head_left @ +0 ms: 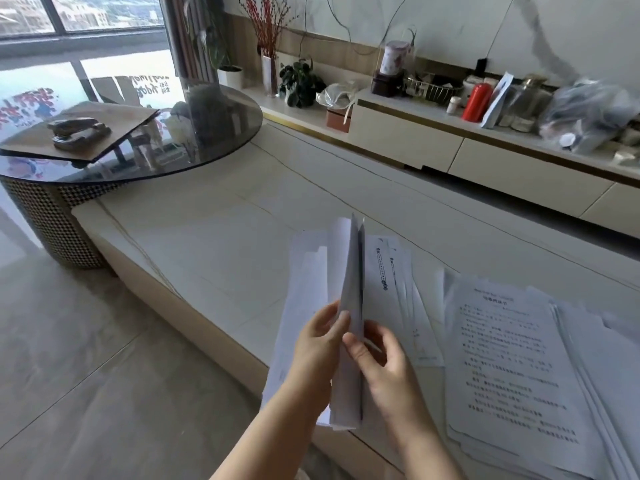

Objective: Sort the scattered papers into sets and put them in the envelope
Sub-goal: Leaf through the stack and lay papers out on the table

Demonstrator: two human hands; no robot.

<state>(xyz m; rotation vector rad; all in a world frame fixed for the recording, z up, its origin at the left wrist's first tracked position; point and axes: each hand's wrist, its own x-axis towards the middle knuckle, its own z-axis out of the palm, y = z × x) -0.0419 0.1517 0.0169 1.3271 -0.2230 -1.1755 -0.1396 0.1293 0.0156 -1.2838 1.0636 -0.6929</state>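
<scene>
Papers stand edge-up above the near table, pinched between both hands: left hand curls round their left face, right hand grips the right; printed stacks lie flat at right

Bright daylight from window, fisheye edges, soft blur.
</scene>
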